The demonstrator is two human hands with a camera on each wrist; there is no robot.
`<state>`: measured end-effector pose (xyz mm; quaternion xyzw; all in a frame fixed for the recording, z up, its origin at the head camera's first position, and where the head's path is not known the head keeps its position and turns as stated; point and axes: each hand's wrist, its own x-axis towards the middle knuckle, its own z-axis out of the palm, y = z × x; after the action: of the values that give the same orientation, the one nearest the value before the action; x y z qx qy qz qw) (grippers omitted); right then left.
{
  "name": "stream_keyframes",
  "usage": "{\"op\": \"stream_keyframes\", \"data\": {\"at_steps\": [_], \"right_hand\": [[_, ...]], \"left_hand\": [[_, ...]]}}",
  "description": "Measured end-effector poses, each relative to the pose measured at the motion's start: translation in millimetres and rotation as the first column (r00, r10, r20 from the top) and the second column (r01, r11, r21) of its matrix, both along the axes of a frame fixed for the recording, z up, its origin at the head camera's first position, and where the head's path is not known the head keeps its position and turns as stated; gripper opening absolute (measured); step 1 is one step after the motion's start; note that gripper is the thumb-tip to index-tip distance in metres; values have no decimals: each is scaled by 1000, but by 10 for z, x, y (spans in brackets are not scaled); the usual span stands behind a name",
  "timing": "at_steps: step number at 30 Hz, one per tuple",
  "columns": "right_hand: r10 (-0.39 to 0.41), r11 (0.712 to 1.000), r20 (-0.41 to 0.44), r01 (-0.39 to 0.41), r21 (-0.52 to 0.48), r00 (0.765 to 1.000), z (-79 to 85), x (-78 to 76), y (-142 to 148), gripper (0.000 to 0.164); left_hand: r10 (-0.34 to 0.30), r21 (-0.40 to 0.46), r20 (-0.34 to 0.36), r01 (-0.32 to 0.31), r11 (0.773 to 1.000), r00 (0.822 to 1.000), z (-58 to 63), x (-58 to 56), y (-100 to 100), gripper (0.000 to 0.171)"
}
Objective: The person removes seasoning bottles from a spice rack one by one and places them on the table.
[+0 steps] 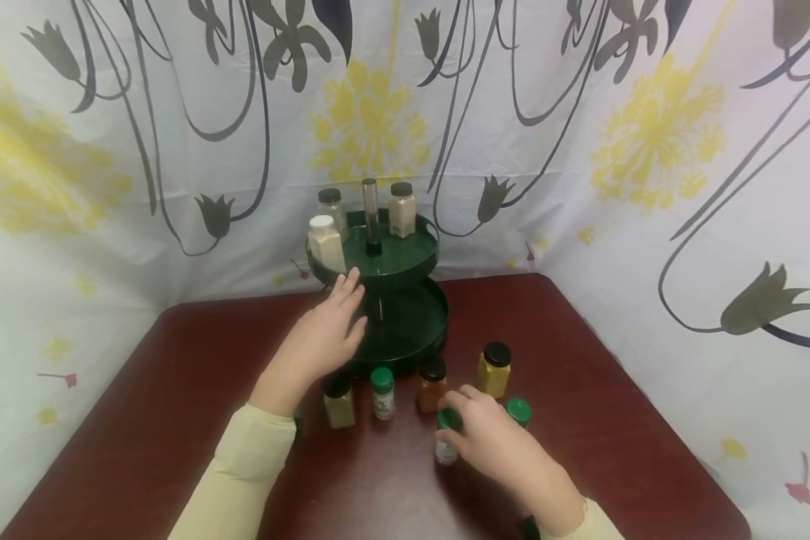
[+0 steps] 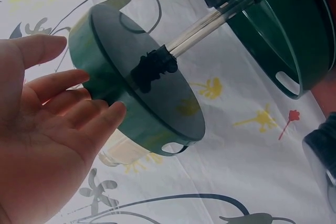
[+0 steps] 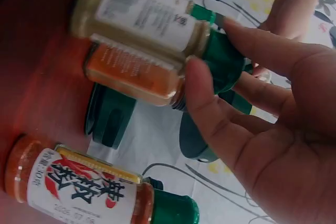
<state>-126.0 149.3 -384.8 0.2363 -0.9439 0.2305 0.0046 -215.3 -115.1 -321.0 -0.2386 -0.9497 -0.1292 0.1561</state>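
My right hand (image 1: pixel 496 439) holds a spice bottle (image 3: pixel 152 19) by its green cap, thumb and fingers curled round it. The bottle has a white label and stands near upright at the table's front middle. My left hand (image 1: pixel 317 341) is raised, its fingers extended by the front-left wall of the upper green tray (image 2: pixel 105 74). Whether the fingertips touch the tray, I cannot tell. Beyond the held bottle is a jar of orange-brown powder (image 1: pixel 433 394) with a black lid. A green-capped bottle of reddish powder (image 3: pixel 79 182) stands to the right, partly behind my hand.
The two-tier green rack bears a white-lidded jar (image 1: pixel 327 246) and two dark-lidded jars on top. Its lower tray (image 1: pixel 408 322) sits beneath. Before it stand an olive-coloured jar (image 1: pixel 340 410), another green-capped bottle (image 1: pixel 382 396) and a yellow jar (image 1: pixel 493 373). Patterned cloth (image 1: pixel 243 187) hangs behind the dark red table.
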Motion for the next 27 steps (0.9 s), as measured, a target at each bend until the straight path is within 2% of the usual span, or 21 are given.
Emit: {"op": "stream_keyframes", "data": {"at_steps": [4,13,21,27], "right_hand": [[0,1000,-19,0,-16,1000,-41,25,-27,35],[1,1000,-22,-1,3,1000,-15,40,-59,33],[-11,999,0,11,44,1000,43,29,-110,30],[-16,998,7,15,69,1000,67,27,-130,29]], "left_hand": [[1,1,3,-1,1000,1000,1,9,-4,54],[3,-5,11,-3,1000,1000,-13,43,62,56],[-57,-23,34,57,998,998,-44,63,195,59],[-99,-79,30,101,992,995,-60,59,272,61]]}}
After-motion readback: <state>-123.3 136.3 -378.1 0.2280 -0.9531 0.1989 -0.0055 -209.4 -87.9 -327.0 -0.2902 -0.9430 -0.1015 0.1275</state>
